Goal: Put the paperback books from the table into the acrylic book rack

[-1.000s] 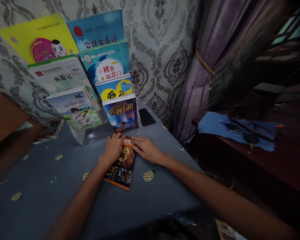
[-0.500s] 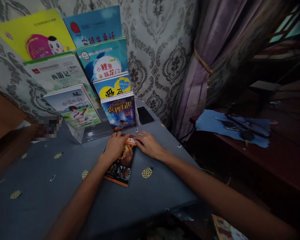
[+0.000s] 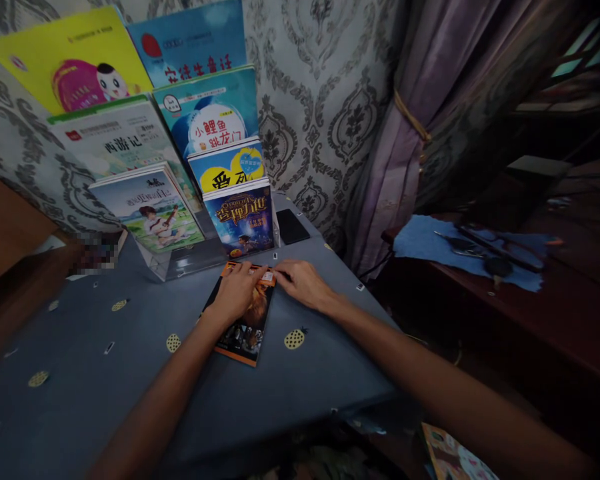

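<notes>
A dark book [image 3: 247,333] with orange edges lies on the tablecloth, its cover showing a brown picture and small photos. Stretched over its upper part, my left hand [image 3: 237,290] rests flat on the cover with fingers out. At the upper right corner, my right hand [image 3: 305,283] has its fingers bent and drawn together against the book's edge. Just beyond the book stands a clear display rack [image 3: 175,263]. It holds several upright books, among them a blue one [image 3: 243,223] and a green one [image 3: 163,213] in front.
The patterned blue-grey tablecloth [image 3: 80,387] covers the table. A black phone [image 3: 293,227] lies right of the rack. Farther right, a blue cloth [image 3: 420,240] carries glasses and a watch on a dark red surface. Another book [image 3: 455,453] shows at the bottom right. Someone's blurred arm [image 3: 25,300] is at left.
My left hand has slid slightly across the cover, uncovering more of the book's top left. My right hand has shifted a little right to the corner. The view has moved slightly.
</notes>
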{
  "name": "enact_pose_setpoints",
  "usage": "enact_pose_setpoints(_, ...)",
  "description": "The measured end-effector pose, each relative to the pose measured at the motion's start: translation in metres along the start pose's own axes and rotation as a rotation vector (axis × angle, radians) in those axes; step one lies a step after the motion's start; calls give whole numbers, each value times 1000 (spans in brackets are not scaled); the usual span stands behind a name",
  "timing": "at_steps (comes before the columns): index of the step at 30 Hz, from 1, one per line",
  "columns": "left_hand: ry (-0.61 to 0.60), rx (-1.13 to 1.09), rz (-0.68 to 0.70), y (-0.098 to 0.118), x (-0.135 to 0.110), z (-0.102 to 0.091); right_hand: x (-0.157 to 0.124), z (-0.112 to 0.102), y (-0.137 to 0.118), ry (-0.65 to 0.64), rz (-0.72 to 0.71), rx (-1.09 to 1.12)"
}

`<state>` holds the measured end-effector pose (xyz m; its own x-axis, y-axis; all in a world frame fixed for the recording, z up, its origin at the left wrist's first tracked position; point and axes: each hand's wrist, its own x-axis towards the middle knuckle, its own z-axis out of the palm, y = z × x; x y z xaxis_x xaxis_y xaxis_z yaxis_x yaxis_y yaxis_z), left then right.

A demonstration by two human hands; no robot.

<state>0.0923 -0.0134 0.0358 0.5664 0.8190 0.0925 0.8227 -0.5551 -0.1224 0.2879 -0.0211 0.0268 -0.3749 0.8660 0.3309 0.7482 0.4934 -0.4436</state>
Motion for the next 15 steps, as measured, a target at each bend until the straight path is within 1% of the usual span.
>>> enact_pose_setpoints(5, -2, 2, -29, 2, -1, 0, -2, 3, -3, 2, -2, 18)
enact_pose_setpoints(11, -33, 29, -140, 5, 2, -6, 5, 18, 11, 56, -113, 123)
enact_pose_setpoints(15, -53, 103, -210, 6, 4, -10, 19, 24, 18, 44, -183, 151)
